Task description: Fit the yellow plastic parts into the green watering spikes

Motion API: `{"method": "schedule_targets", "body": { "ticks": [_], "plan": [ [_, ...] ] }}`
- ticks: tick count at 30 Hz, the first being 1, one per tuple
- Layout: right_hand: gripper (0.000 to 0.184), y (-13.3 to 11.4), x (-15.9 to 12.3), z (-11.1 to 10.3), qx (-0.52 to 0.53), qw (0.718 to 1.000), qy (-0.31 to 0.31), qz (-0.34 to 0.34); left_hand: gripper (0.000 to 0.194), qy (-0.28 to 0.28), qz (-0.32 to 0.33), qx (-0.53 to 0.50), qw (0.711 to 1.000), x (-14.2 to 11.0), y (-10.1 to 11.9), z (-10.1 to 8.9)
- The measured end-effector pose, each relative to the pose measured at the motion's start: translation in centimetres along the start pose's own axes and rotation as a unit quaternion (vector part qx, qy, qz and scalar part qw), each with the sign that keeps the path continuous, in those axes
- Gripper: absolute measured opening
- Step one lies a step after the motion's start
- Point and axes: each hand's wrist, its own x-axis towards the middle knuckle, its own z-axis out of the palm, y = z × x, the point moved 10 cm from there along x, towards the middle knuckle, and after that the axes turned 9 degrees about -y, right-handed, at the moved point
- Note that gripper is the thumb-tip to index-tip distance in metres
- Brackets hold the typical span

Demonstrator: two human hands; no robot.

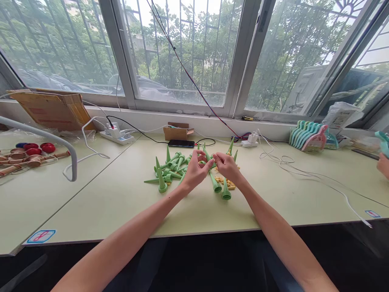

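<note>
My left hand (194,172) is curled, thumb and fingers closed around a green plastic cone spike (206,152) that shows between my two hands. Close beside its thumb, my right hand (226,167) pinches something too small to make out. Left of my hands lies a heap of similar green cone spikes (174,163), a few standing upright on their collars. Under my right hand is a pile of small yellowish pieces (226,183). Nearer to me, two more cones (226,194) lie with their open round ends facing me.
Behind the heap are a black phone (181,143) and a small cardboard box (178,132). Power strips (118,137) and cables run along the window side. Coloured hangers (308,136) stand at right, near another person's hand (383,164). Wooden toys (33,156) lie at left.
</note>
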Motion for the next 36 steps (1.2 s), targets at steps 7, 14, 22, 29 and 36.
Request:
{"method": "schedule_targets", "body": {
  "ticks": [7,14,22,29,36],
  "plan": [
    [0.042,0.2,0.1,0.0,-0.003,1.000,0.003,0.000,0.048,0.010,0.002,0.019,1.000,0.1,-0.4,-0.3],
    [0.041,0.3,0.1,0.0,-0.010,1.000,0.003,0.005,0.047,0.007,0.001,0.043,0.999,0.2,-0.6,-0.3],
    [0.041,-0.1,0.0,-0.1,-0.028,1.000,0.003,0.005,0.042,0.004,0.017,0.043,0.999,0.3,-0.8,-0.2],
    [0.041,-0.2,0.1,0.0,-0.044,0.999,-0.002,0.006,0.034,0.003,0.034,0.075,0.997,0.2,-0.2,-0.1],
    [0.039,-0.3,0.1,0.0,-0.043,0.999,-0.002,0.001,0.025,0.003,0.061,0.114,0.992,0.0,0.8,0.1]
  ]
}}
